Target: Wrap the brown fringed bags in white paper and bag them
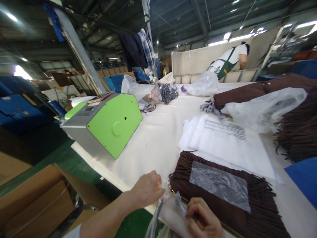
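A brown fringed bag (220, 206) lies at the front right of the table, with a flat clear plastic packet (219, 185) on top and a gold-coloured zip along its near edge. My left hand (148, 188) is closed just left of the bag, its fingers pinching thin clear plastic film (158, 213) that hangs over the table edge. Curled at the bag's near edge, my right hand (201, 219) is closed on another part of the film, which sticks up beside its fingers. How the two parts of film join is hard to see.
A green and grey machine (116, 125) stands at the left. White plastic sleeves (218, 135) lie behind the bag, and more brown fringed goods (267, 87) at the right. An open cardboard box (37, 205) is below left. A person (229, 62) bends over at the back.
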`<move>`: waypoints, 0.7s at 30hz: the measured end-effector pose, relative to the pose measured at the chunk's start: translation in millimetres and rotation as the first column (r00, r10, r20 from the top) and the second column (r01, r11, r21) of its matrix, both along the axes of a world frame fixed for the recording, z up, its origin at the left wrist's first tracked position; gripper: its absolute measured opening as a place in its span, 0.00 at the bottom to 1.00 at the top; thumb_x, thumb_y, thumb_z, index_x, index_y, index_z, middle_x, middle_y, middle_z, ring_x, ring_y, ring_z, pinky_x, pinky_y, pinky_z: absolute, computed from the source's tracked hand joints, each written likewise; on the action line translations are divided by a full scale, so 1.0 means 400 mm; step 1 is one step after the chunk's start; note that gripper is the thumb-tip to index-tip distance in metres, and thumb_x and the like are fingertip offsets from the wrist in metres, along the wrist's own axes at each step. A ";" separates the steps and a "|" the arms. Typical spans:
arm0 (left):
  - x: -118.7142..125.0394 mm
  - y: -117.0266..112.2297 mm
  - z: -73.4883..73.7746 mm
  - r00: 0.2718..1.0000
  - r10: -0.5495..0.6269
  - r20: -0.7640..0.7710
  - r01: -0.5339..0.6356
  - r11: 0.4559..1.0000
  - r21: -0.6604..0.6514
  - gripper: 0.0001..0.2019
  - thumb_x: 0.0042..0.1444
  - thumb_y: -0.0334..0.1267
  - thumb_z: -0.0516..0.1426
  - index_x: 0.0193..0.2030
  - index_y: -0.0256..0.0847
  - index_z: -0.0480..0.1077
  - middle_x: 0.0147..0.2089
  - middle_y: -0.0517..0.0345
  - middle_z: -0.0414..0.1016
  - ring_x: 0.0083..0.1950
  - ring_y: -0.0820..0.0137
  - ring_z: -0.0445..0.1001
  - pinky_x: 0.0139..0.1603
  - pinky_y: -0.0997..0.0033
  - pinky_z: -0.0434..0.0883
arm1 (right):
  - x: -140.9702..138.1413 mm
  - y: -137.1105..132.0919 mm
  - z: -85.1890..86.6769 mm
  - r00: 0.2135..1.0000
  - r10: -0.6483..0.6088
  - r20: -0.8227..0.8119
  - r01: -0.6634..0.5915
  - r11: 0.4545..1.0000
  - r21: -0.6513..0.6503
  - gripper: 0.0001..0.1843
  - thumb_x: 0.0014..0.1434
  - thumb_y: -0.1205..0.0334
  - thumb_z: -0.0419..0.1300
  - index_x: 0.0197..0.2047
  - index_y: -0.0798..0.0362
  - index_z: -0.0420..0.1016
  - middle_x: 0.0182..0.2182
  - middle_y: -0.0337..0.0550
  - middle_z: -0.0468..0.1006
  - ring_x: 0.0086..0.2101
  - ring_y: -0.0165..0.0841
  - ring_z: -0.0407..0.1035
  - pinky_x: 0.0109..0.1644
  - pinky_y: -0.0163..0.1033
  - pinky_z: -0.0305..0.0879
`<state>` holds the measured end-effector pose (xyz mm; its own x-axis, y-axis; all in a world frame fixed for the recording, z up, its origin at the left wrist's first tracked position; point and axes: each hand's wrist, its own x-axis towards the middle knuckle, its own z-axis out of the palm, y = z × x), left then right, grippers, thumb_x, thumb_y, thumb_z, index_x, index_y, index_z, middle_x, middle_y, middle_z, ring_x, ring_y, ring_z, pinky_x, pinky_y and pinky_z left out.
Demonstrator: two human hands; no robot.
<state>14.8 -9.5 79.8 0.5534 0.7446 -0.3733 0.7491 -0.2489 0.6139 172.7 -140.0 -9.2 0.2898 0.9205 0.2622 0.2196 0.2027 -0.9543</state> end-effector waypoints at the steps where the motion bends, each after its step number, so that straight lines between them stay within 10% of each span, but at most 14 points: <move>1: 0.004 0.000 0.017 0.998 -0.040 -0.051 0.045 0.993 0.112 0.03 0.48 0.31 0.53 0.31 0.37 0.66 0.39 0.47 0.68 0.45 0.58 0.65 0.49 0.53 0.61 | -0.005 -0.003 -0.010 0.998 -0.002 0.063 0.001 1.000 0.026 0.05 0.46 0.70 0.54 0.23 0.51 0.66 0.26 0.39 0.67 0.28 0.30 0.65 0.31 0.32 0.61; 4: 0.045 -0.023 0.047 0.895 -0.245 -0.372 0.401 0.808 0.431 0.13 0.51 0.21 0.46 0.38 0.30 0.69 0.42 0.40 0.69 0.45 0.56 0.66 0.47 0.52 0.61 | -0.019 -0.011 -0.040 0.978 -0.057 0.199 0.039 0.995 0.092 0.07 0.48 0.73 0.51 0.24 0.51 0.64 0.27 0.39 0.65 0.26 0.28 0.63 0.28 0.31 0.59; 7: 0.112 -0.062 0.027 0.710 -0.343 -0.615 0.703 0.293 0.649 0.13 0.57 0.26 0.48 0.43 0.28 0.71 0.45 0.40 0.71 0.45 0.57 0.67 0.45 0.57 0.63 | -0.021 -0.009 -0.062 0.948 0.011 0.317 -0.042 0.995 0.093 0.09 0.48 0.74 0.50 0.28 0.51 0.66 0.29 0.40 0.66 0.26 0.27 0.64 0.28 0.30 0.61; 10: 0.171 -0.079 -0.017 0.644 -0.508 -0.573 0.665 0.001 0.747 0.12 0.58 0.36 0.53 0.41 0.31 0.74 0.48 0.43 0.71 0.48 0.58 0.66 0.51 0.58 0.60 | -0.021 0.003 -0.086 0.935 -0.024 0.355 -0.038 0.985 0.168 0.16 0.47 0.74 0.50 0.38 0.51 0.69 0.33 0.43 0.70 0.31 0.31 0.69 0.33 0.32 0.66; 21: 0.254 0.011 0.013 0.064 -0.750 -0.658 0.824 -0.332 0.459 0.11 0.43 0.38 0.65 0.16 0.42 0.70 0.26 0.54 0.73 0.38 0.64 0.67 0.43 0.62 0.61 | -0.029 0.016 -0.130 0.899 -0.147 0.413 0.048 0.970 0.239 0.14 0.39 0.78 0.51 0.27 0.51 0.67 0.27 0.38 0.67 0.25 0.27 0.66 0.26 0.28 0.59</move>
<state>116.3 -5.2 84.9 0.8594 -0.4486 -0.2454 -0.5023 -0.8303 -0.2413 160.9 -133.4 -61.2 0.1910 0.7990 0.5702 0.6225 0.3505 -0.6997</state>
